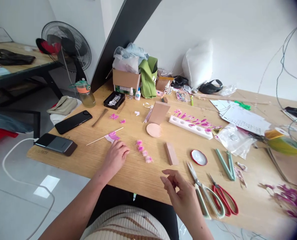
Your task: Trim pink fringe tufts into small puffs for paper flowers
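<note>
My left hand rests on the table with its fingers curled under, so whatever they may hold is hidden. Right against its knuckles lies a purple-and-white strip, with a thin wooden stick across it. Over the table's front edge hovers my right hand, thumb and forefinger apart and nothing between them. Between the hands a row of pink flower pieces lies beside a pinkish block. Close to my right hand are white-handled scissors and red-handled pliers.
A round disc, a white holder with purple petals, a red-rimmed lid and green tweezers lie farther out. Two dark phone-like devices sit left, near a bottle. Purple flowers lie right.
</note>
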`<state>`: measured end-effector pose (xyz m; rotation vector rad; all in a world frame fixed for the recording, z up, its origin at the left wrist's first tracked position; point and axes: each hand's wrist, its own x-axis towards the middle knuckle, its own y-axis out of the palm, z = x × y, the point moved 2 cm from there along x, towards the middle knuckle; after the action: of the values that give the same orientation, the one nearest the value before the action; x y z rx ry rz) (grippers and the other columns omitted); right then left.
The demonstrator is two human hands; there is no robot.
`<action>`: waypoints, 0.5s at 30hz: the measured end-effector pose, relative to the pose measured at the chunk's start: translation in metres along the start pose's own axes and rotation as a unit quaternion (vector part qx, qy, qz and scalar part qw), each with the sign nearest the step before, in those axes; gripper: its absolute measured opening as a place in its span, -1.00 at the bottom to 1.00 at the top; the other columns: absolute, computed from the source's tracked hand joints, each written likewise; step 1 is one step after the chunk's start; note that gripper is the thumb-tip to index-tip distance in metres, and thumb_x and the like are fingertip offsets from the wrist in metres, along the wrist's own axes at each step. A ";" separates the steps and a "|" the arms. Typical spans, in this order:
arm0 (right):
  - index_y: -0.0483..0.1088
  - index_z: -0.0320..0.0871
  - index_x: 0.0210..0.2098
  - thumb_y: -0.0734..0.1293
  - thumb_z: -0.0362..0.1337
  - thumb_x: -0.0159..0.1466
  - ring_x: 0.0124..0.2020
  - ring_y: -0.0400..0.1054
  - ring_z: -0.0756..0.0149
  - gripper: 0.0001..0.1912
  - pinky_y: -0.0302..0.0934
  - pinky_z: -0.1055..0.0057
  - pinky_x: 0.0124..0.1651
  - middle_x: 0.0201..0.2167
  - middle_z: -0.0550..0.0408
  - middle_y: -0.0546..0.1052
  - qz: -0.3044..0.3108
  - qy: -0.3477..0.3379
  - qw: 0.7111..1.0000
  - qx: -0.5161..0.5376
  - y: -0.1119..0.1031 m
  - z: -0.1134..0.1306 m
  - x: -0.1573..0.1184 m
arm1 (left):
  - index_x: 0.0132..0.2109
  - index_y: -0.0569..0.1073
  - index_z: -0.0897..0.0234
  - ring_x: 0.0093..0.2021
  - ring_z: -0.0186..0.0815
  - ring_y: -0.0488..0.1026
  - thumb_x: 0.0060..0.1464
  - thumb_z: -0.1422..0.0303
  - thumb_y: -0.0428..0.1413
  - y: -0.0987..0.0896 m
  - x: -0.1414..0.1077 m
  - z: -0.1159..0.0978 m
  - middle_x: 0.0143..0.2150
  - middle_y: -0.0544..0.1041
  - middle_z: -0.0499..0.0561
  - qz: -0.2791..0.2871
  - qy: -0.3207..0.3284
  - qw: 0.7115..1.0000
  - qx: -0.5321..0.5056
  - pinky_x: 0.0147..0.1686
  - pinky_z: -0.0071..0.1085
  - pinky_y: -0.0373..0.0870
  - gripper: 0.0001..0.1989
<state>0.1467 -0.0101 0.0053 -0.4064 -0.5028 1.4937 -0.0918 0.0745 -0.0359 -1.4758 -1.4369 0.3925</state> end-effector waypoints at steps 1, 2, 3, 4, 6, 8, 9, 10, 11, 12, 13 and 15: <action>0.40 -0.12 -0.22 0.23 -0.03 0.31 -0.54 0.30 0.37 -0.71 0.15 0.48 -0.52 -0.59 0.20 0.35 0.001 0.000 1.000 0.004 0.001 0.000 0.001 | -0.35 0.52 0.23 -0.18 -0.20 0.33 0.13 0.55 0.07 0.000 0.001 -0.001 -0.32 0.44 0.02 0.001 0.002 1.000 0.001 -0.11 -0.21 0.39 -0.82; 0.40 -0.12 -0.22 0.23 -0.03 0.31 -0.54 0.29 0.38 -0.71 0.15 0.48 -0.52 -0.59 0.20 0.35 0.001 -0.001 1.000 0.006 0.001 0.000 0.002 | -0.34 0.52 0.23 -0.18 -0.20 0.32 0.13 0.55 0.07 0.001 0.003 -0.002 -0.33 0.44 0.02 0.006 0.003 1.000 0.002 -0.11 -0.21 0.38 -0.82; 0.40 -0.12 -0.22 0.24 -0.04 0.31 -0.54 0.29 0.38 -0.71 0.15 0.49 -0.52 -0.59 0.20 0.35 0.000 -0.003 1.000 0.008 0.002 0.001 0.003 | -0.34 0.51 0.23 -0.18 -0.20 0.32 0.13 0.54 0.07 0.002 0.005 -0.004 -0.32 0.44 0.02 0.015 0.001 1.000 0.004 -0.12 -0.22 0.37 -0.83; 0.40 -0.13 -0.22 0.24 -0.04 0.30 -0.55 0.28 0.39 -0.72 0.15 0.49 -0.52 -0.59 0.21 0.34 0.000 -0.005 1.000 0.009 0.003 0.001 0.004 | -0.34 0.50 0.23 -0.18 -0.19 0.31 0.13 0.53 0.08 0.004 0.008 -0.006 -0.32 0.44 0.02 0.028 -0.002 1.000 0.005 -0.12 -0.22 0.37 -0.84; 0.41 -0.13 -0.22 0.25 -0.05 0.30 -0.56 0.27 0.41 -0.72 0.14 0.50 -0.51 -0.59 0.22 0.34 0.001 -0.010 1.000 0.009 0.004 0.003 0.005 | -0.36 0.49 0.24 -0.18 -0.18 0.31 0.10 0.51 0.12 0.009 0.013 -0.011 -0.32 0.43 0.02 0.055 -0.013 0.998 0.009 -0.12 -0.22 0.35 -0.88; 0.41 -0.13 -0.22 0.24 -0.06 0.31 -0.56 0.27 0.41 -0.72 0.16 0.51 -0.50 -0.59 0.22 0.35 0.003 -0.018 1.000 0.008 0.005 0.003 0.006 | -0.39 0.46 0.24 -0.18 -0.17 0.31 0.06 0.51 0.16 0.015 0.016 -0.014 -0.33 0.42 0.02 0.069 -0.024 0.997 0.010 -0.12 -0.21 0.34 -0.90; 0.41 -0.13 -0.22 0.24 -0.06 0.31 -0.56 0.28 0.41 -0.73 0.16 0.51 -0.50 -0.60 0.22 0.35 0.004 -0.023 1.000 0.006 0.006 0.002 0.006 | -0.41 0.45 0.24 -0.18 -0.17 0.31 0.04 0.51 0.17 0.018 0.018 -0.016 -0.33 0.41 0.02 0.072 -0.027 0.997 0.008 -0.13 -0.21 0.34 -0.89; 0.41 -0.14 -0.21 0.24 -0.07 0.31 -0.57 0.28 0.41 -0.73 0.17 0.51 -0.50 -0.60 0.22 0.35 0.005 -0.028 1.000 0.005 0.006 0.001 0.006 | -0.42 0.43 0.25 -0.19 -0.16 0.31 0.03 0.52 0.17 0.020 0.018 -0.016 -0.33 0.40 0.03 0.072 -0.030 0.997 0.004 -0.13 -0.21 0.34 -0.88; 0.40 -0.14 -0.21 0.23 -0.07 0.32 -0.57 0.28 0.41 -0.73 0.17 0.52 -0.50 -0.60 0.22 0.35 0.006 -0.033 0.999 0.002 0.006 0.000 0.006 | -0.43 0.42 0.25 -0.19 -0.16 0.31 0.03 0.53 0.16 0.022 0.019 -0.017 -0.32 0.40 0.03 0.073 -0.034 0.997 0.000 -0.14 -0.20 0.33 -0.87; 0.40 -0.14 -0.20 0.23 -0.07 0.32 -0.58 0.27 0.41 -0.73 0.16 0.52 -0.51 -0.60 0.22 0.36 0.008 -0.035 0.999 -0.001 0.006 -0.001 0.005 | -0.43 0.41 0.25 -0.19 -0.16 0.32 0.03 0.55 0.14 0.024 0.019 -0.017 -0.32 0.39 0.04 0.073 -0.038 0.997 -0.007 -0.14 -0.20 0.33 -0.86; 0.40 -0.14 -0.20 0.23 -0.08 0.32 -0.58 0.27 0.41 -0.73 0.15 0.52 -0.53 -0.61 0.22 0.36 0.009 -0.037 0.999 -0.004 0.006 -0.002 0.005 | -0.43 0.40 0.25 -0.18 -0.15 0.32 0.03 0.56 0.12 0.026 0.019 -0.017 -0.32 0.38 0.04 0.072 -0.042 0.996 -0.014 -0.14 -0.19 0.33 -0.85; 0.40 -0.14 -0.20 0.23 -0.09 0.33 -0.58 0.27 0.41 -0.74 0.14 0.52 -0.53 -0.60 0.21 0.36 0.010 -0.037 0.999 -0.006 0.006 -0.004 0.004 | -0.44 0.37 0.25 -0.19 -0.15 0.32 0.03 0.59 0.09 0.028 0.019 -0.018 -0.33 0.37 0.04 0.068 -0.051 0.996 -0.034 -0.14 -0.18 0.32 -0.83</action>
<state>0.1441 -0.0055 -0.0012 -0.3665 -0.5677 1.5294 -0.0571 0.0898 -0.0430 -1.6333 -1.4470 0.5137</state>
